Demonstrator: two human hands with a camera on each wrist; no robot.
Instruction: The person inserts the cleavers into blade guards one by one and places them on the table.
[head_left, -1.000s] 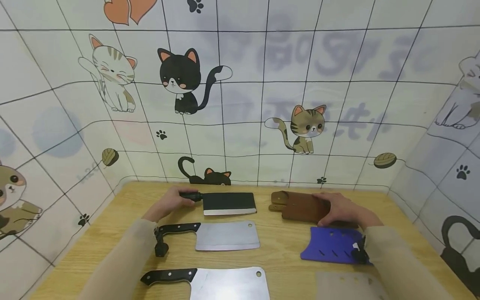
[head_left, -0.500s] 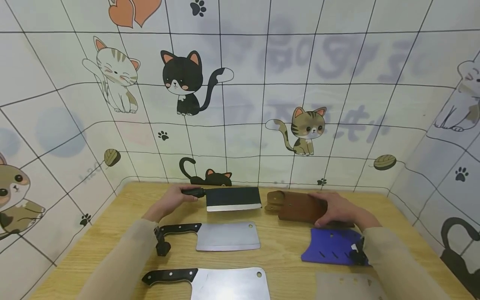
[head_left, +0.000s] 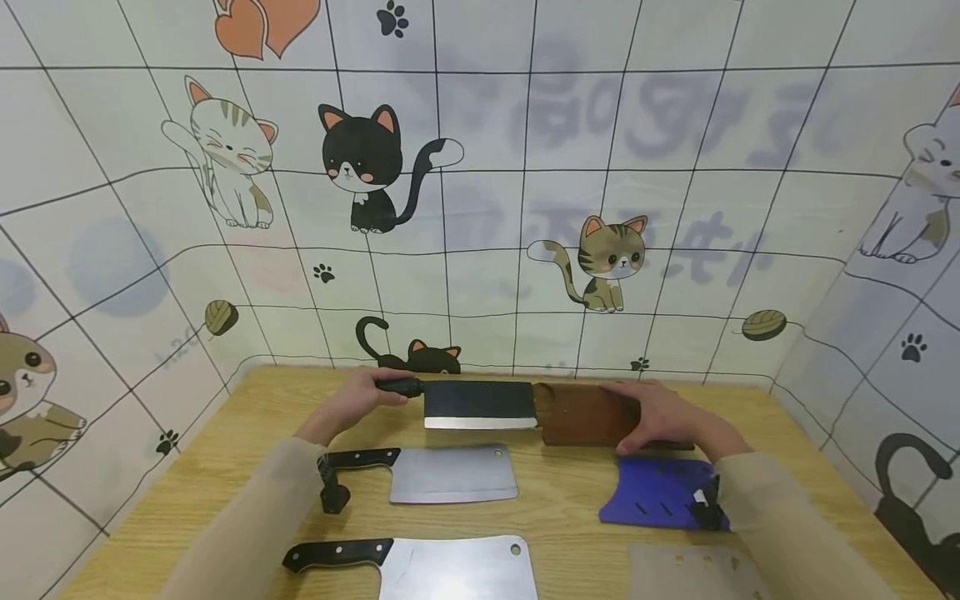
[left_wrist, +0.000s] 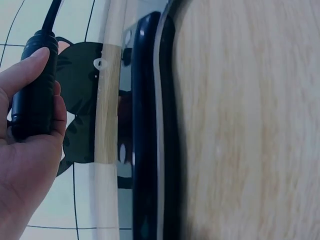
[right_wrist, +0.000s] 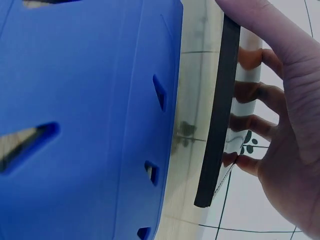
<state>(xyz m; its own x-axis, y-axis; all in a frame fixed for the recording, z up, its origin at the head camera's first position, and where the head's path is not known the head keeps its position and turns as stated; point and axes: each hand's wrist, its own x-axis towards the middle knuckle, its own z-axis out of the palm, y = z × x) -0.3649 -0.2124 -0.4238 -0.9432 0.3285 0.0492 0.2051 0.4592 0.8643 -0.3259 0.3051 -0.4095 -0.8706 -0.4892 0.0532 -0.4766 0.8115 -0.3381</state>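
Note:
My left hand (head_left: 348, 406) grips the black handle (left_wrist: 32, 95) of a dark cleaver (head_left: 480, 400) with a bright cutting edge, which faces toward me. The blade lies level, its end right at the strapped left end of a brown leather sheath (head_left: 588, 417) and overlapping it in the head view. My right hand (head_left: 667, 417) holds the sheath near its other end, thumb on the near edge and fingers on the far side. In the right wrist view the sheath's dark edge (right_wrist: 217, 120) shows beside the thumb.
Two silver cleavers with black handles, one smaller (head_left: 453, 475) and one larger (head_left: 457, 571), lie in front of the dark one. A blue slotted guard (head_left: 660, 496) and a pale, holed sheet (head_left: 690, 575) lie below my right hand. Cat-patterned cloth (head_left: 487, 275) borders the wooden table (head_left: 187, 475).
My left hand has raised the dark cleaver and carried it right, then brought it level with the sheath. The sheath has shifted slightly left, and the gap between them has closed.

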